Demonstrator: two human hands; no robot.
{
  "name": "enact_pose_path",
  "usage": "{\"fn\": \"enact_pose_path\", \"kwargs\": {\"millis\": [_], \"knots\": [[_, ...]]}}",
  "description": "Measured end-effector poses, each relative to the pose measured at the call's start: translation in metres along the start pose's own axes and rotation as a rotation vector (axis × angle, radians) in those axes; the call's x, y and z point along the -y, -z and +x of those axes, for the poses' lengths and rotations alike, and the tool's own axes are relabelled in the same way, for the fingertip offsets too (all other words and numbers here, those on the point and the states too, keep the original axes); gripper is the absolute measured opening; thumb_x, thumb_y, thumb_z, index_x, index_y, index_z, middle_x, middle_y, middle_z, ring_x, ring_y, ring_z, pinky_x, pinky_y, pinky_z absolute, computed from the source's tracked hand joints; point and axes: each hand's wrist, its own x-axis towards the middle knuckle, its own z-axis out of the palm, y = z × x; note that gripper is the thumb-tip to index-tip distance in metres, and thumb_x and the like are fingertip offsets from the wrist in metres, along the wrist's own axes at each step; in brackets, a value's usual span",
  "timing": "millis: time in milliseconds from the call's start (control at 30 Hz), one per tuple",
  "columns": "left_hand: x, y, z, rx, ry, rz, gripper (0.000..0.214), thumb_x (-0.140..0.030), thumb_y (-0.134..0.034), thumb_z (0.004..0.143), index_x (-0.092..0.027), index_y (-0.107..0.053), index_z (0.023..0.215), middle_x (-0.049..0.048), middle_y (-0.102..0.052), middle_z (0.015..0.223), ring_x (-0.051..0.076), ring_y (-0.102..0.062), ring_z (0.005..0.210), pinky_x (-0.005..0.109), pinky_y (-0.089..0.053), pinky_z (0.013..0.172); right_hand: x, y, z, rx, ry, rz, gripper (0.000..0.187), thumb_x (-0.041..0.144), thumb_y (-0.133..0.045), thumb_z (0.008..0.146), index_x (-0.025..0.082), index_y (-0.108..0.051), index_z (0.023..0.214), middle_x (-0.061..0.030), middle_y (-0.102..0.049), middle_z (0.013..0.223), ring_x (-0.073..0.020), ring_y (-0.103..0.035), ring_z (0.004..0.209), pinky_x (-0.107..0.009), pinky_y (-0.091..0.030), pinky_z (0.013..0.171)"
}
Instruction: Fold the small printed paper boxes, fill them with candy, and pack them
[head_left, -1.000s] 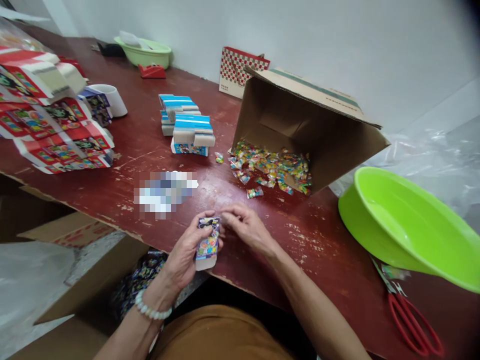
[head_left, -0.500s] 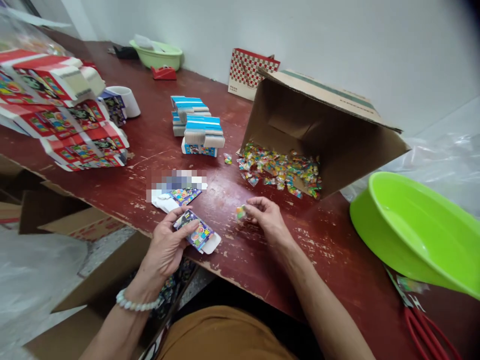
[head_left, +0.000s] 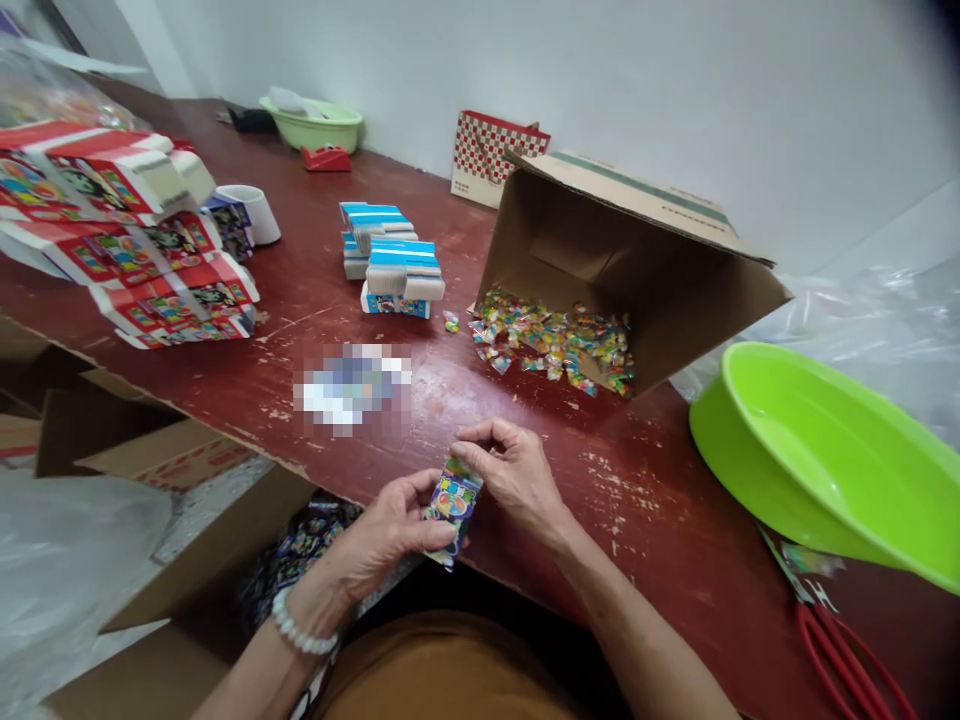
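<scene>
My left hand [head_left: 405,520] is closed round a small purple printed candy box [head_left: 454,503], held upright-tilted over the table's front edge. At the box's upper end, my right hand [head_left: 511,468] pinches a small wrapped candy [head_left: 456,466], green and orange in clear film. The candy is right at the box's top, partly covered by my fingers; I cannot tell how far inside it is. Beyond my hands, a blurred-out pale and purple patch [head_left: 352,385] lies on the table. A single wrapped candy [head_left: 451,321] lies near the loose candies [head_left: 555,340] spilling from a cardboard box [head_left: 637,230].
Blue carton bundles [head_left: 401,262] stand mid-table, red carton stacks [head_left: 150,240] at left. A green basin [head_left: 810,470] and red-handled scissors [head_left: 840,640] are on the right. Below the front edge, an open carton [head_left: 210,560] holds dark small packs [head_left: 315,535].
My left hand has moved right and turned the box so its open end faces up and away. The right hand has brought the candy to that end.
</scene>
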Motion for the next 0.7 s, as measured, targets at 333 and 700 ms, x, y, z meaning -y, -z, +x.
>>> {"fn": "enact_pose_path", "kwargs": {"millis": [333,700], "knots": [[-0.015,-0.019,0.0,-0.084,-0.083,-0.066,0.037,-0.035,-0.07,0.077,-0.017,-0.062,0.109,0.006,-0.072,0.079,0.017,-0.066,0.058,0.028,-0.053,0.057,0.001,0.004,-0.008,0.122,-0.098,0.414,0.031,0.048,-0.067,0.085,0.023,-0.069,0.104,-0.0053,-0.066,0.1,-0.0161,-0.063,0.081,-0.03,-0.05,0.073],[-0.007,-0.027,0.007,-0.308,-0.118,-0.129,0.029,-0.042,-0.068,0.075,-0.013,-0.067,0.076,0.0045,-0.069,0.059,0.016,-0.059,0.042,0.026,-0.049,0.041,0.001,-0.007,-0.017,0.128,-0.009,0.317,0.038,0.04,-0.068,0.084,0.027,-0.061,0.12,-0.0027,-0.062,0.098,-0.0131,-0.059,0.071,-0.028,-0.051,0.069]]}}
